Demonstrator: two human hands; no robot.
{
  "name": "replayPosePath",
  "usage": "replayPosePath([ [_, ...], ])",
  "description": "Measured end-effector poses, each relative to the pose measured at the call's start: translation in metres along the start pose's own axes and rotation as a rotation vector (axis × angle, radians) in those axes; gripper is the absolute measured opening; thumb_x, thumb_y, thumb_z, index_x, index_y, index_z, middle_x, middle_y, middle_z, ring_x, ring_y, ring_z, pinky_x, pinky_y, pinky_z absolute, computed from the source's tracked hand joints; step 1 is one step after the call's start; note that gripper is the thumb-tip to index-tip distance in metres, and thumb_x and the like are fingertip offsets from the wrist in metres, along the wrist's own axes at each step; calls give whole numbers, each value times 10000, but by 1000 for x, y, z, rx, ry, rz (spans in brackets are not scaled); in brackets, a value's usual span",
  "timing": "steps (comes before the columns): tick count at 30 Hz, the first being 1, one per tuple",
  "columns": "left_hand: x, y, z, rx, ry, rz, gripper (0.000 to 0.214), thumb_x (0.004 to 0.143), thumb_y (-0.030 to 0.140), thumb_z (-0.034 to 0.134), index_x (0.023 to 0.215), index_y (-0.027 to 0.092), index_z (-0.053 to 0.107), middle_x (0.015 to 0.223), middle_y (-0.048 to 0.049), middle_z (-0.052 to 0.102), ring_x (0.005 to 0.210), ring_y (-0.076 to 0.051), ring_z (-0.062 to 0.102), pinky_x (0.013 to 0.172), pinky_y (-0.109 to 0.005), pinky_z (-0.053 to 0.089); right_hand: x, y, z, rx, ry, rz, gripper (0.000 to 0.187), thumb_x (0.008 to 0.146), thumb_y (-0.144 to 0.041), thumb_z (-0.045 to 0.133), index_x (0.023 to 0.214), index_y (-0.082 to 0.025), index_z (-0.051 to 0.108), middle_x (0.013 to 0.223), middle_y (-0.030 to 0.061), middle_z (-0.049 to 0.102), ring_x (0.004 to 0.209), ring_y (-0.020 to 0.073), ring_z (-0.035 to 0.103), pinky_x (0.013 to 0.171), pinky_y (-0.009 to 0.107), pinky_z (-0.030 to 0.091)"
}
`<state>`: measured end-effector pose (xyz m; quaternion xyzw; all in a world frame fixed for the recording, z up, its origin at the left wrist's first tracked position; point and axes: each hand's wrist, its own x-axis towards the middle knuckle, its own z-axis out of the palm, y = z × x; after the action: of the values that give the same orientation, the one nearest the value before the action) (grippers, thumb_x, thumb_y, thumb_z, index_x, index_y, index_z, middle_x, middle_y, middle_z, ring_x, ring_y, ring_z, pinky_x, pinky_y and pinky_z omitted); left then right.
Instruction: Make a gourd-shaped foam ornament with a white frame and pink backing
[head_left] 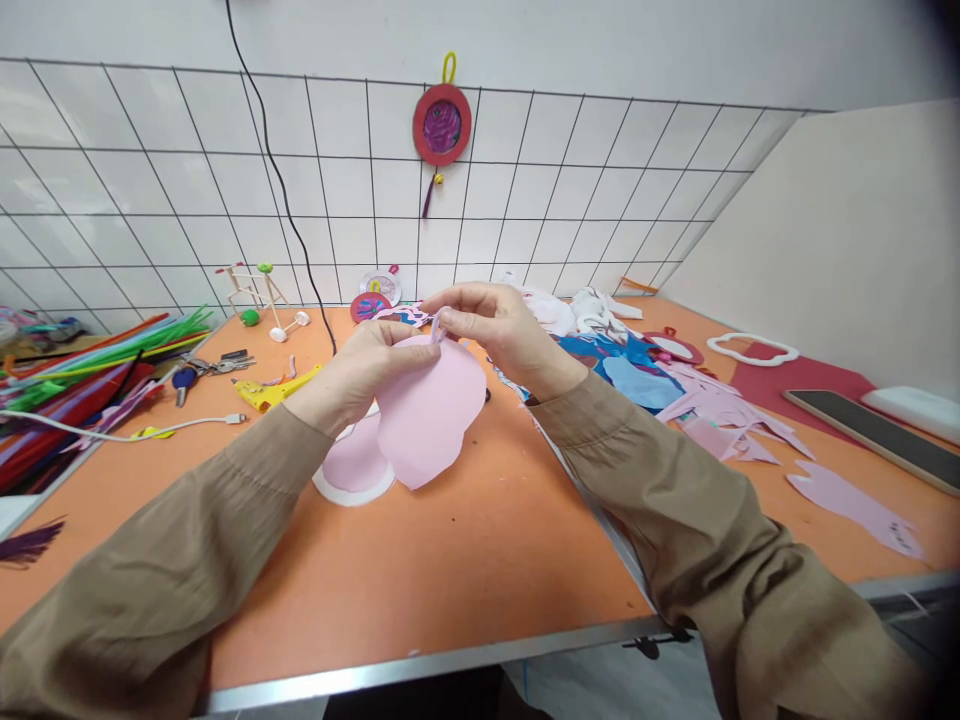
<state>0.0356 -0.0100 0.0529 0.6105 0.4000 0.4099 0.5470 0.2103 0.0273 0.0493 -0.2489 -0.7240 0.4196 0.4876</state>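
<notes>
My left hand point(352, 368) pinches one pink paper cutout point(435, 415) by its top edge; right hand point(501, 328) pinches one lilac loop point(436, 326) there. Below left hand: one white-rimmed pink disc point(358, 458) on bench point(450, 580).

Long brown sleeves point(172, 545), loose and creased; plain matching cuffs point(566, 405); bare hands point(499, 330).

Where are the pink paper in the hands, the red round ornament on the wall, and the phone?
Pink paper point(433, 420), head view: middle of its flat face.
Red round ornament point(442, 126), head view: its purple centre.
Phone point(877, 433), head view: middle of its dark screen.
</notes>
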Motion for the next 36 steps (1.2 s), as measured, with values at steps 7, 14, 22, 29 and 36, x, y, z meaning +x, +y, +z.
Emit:
replayPosePath([
  [7,1,0,0,-5,-8,1,196,697,267,718,588,151,604,559,7,571,496,-94,521,461,-209,372,-2,-3,2,-34,49,-24,165,746,-278,714,881,-189,747,809,21,703,720,135,602,660,271,484],
  [14,1,-2,0,-8,-26,9,194,697,248,712,588,147,588,565,7,563,500,-91,521,457,-204,366,-1,0,4,-44,39,-54,180,728,-191,667,881,-179,761,784,16,695,730,139,606,649,269,471],
  [22,0,0,1,-26,-64,24,151,690,254,724,631,142,642,595,1,600,526,-102,557,473,-205,401,2,3,-7,15,-130,-103,270,694,-142,665,937,-200,765,883,19,701,820,162,625,712,286,498],
  [29,-2,1,1,36,-133,17,173,687,240,717,591,142,611,580,6,567,513,-95,526,461,-207,379,-1,-9,-20,-4,-273,-123,209,701,-209,768,909,-185,762,889,35,708,849,165,658,735,284,537],
  [36,-3,9,-10,113,-106,82,183,716,320,728,656,158,666,614,-11,605,523,-122,552,453,-238,396,1,-1,-17,13,-171,-92,230,733,-283,769,946,-202,752,867,24,706,780,149,646,659,265,526],
])
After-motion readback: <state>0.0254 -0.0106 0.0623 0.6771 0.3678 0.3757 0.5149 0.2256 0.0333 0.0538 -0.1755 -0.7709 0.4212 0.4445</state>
